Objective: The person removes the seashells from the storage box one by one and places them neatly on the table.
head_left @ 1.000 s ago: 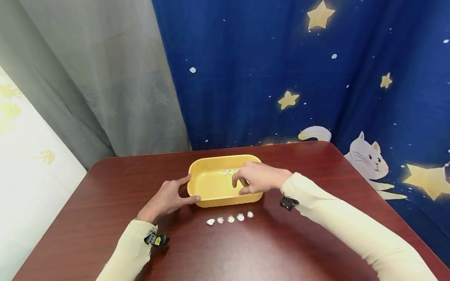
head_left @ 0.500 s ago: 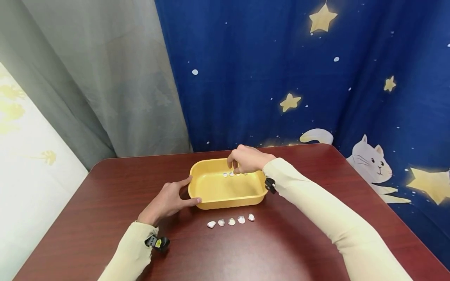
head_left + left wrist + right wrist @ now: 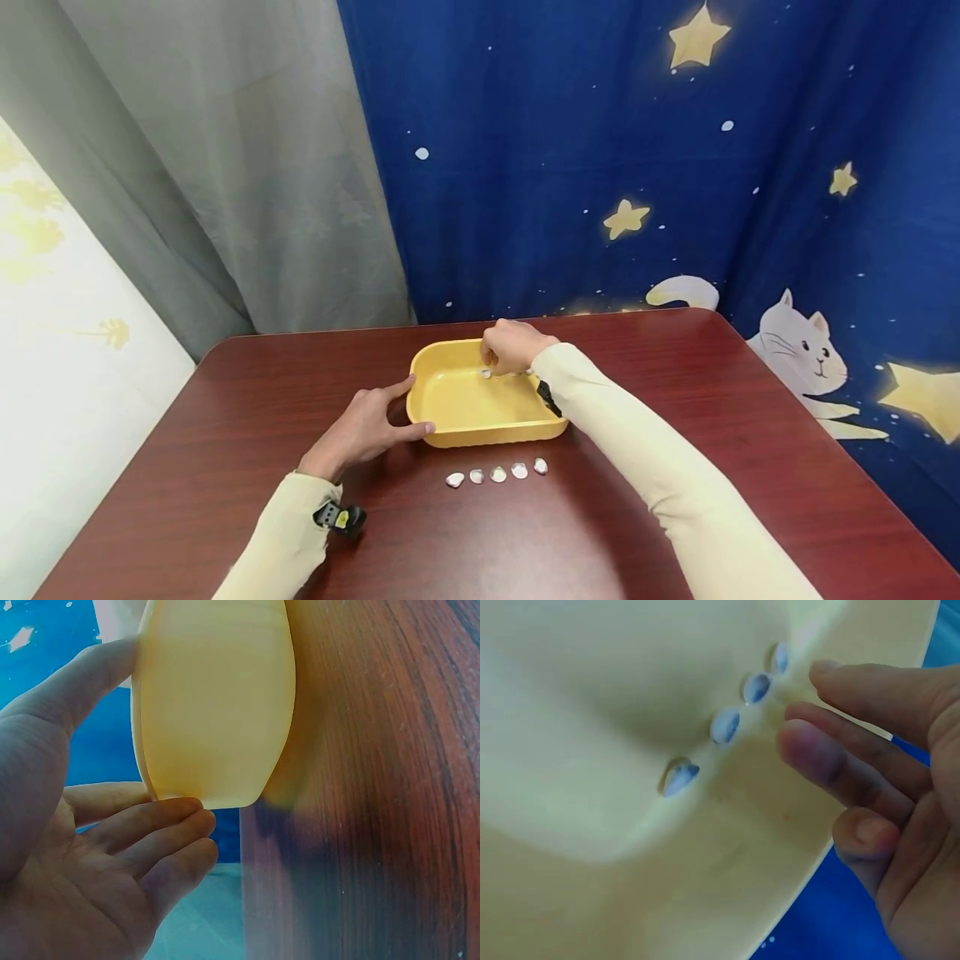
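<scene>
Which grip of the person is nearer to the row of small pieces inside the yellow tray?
Right. The right grip is close beside the row of pieces, at the far side of the yellow tray; the left grip touches its left end, farther away.

Plain yellow tub [image 3: 487, 436]; blue curtain [image 3: 525, 125] (white-dotted, yellow-starred); reddish-brown table [image 3: 420, 550].

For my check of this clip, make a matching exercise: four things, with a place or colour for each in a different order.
1. left hand
2. right hand
3. row of five shells
4. tub

A. yellow
B. over the tub's far side
C. on the table, just this side of the tub
D. touching the tub's left end

Pairs: 1-D, 2-B, 3-C, 4-A
</scene>
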Action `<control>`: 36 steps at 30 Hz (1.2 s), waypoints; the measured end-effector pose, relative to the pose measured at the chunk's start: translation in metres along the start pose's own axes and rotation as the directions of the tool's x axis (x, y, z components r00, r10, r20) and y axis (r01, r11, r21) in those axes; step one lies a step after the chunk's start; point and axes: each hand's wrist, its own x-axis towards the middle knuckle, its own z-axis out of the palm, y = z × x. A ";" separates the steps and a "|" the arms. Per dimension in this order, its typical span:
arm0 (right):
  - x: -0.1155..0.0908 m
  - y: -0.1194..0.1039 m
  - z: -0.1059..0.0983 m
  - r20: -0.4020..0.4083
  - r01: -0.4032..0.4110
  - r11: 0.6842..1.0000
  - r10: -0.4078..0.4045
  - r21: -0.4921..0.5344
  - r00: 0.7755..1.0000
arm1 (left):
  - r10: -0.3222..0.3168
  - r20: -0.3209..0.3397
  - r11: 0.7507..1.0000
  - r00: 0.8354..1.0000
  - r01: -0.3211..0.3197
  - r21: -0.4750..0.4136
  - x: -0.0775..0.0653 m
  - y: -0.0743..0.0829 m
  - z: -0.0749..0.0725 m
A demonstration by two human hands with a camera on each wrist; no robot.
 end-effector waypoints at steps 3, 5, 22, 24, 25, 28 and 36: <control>0.007 -0.002 0.006 -0.010 -0.002 1.000 0.002 -0.012 1.000 | 0.006 -0.008 1.000 1.000 -0.006 0.011 -0.001 0.000 -0.001; 0.011 -0.003 0.009 -0.019 -0.011 0.999 0.010 -0.030 1.000 | 0.016 -0.013 1.000 1.000 -0.016 0.021 -0.001 0.000 -0.001; 0.019 -0.009 0.023 -0.077 -0.073 0.986 0.062 -0.148 0.995 | 0.030 -0.023 0.999 0.999 -0.030 0.017 -0.001 0.002 -0.001; 0.019 -0.010 0.025 -0.087 -0.067 0.987 0.054 -0.147 0.995 | 0.034 -0.021 0.999 0.999 -0.034 0.020 -0.002 0.001 0.000; 0.020 -0.009 0.026 -0.093 -0.060 0.988 0.047 -0.144 0.995 | 0.036 -0.022 0.999 0.999 -0.036 0.018 -0.002 0.001 0.001; 0.019 -0.009 0.026 -0.104 -0.035 0.991 0.022 -0.127 0.994 | 0.051 -0.025 0.999 0.998 -0.051 0.013 -0.003 0.000 0.002; 0.010 -0.013 0.009 -0.056 0.046 0.998 -0.044 0.032 0.997 | 0.050 -0.032 0.999 0.998 -0.049 0.020 -0.001 0.000 0.002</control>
